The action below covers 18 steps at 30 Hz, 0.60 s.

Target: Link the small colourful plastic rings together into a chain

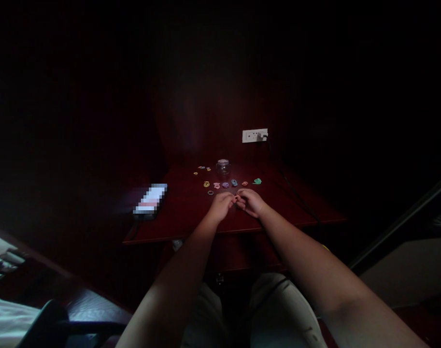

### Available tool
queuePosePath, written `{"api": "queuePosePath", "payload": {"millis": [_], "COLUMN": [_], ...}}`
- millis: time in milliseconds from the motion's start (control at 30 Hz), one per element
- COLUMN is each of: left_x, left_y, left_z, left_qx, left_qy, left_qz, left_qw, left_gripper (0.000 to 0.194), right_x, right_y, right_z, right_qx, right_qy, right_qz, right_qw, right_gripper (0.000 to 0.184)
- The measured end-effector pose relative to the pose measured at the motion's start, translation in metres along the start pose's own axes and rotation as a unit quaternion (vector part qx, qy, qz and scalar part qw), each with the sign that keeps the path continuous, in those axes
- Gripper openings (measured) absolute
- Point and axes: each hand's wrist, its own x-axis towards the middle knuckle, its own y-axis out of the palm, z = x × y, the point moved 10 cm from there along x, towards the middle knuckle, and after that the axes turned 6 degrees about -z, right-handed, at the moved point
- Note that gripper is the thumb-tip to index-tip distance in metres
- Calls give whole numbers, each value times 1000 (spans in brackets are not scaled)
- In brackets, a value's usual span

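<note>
My left hand [222, 205] and my right hand [251, 202] meet above the front part of the dark red table, fingertips pinched close together. Whatever lies between the fingers is too small and dark to make out. Just beyond them is a row of small elastic hair ties grouped by colour: a yellow pile [206, 184], a pink pile [216, 185], a purple pile [225, 185], a blue pile [234, 182], an orange pile [245, 183] and a green pile [257, 181]. One greyish hair tie [210, 193] lies alone by my left hand.
Behind the row stands a clear lidded jar [223, 167]. Several loose hair ties [208, 169] lie left of it. A lit phone [150, 199] rests at the table's left edge. A black cable [300, 195] crosses the right side, below a wall socket [254, 136].
</note>
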Motion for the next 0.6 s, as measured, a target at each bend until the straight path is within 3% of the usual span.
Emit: {"api": "queuePosePath", "payload": {"millis": [200, 600], "left_x": [-1, 1], "left_y": [7, 5], "left_z": [0, 2], "left_qx": [0, -14], "left_qy": [15, 15], "left_qz": [31, 25], "left_qw": [999, 999], "left_gripper": [24, 25], "right_x": [-1, -1], "right_y": [1, -1], "right_z": [-1, 6], "right_qx": [-39, -24], "right_qy": [-24, -60], "right_qz": [-22, -30], "right_qw": [999, 997], "right_gripper": [20, 21]}}
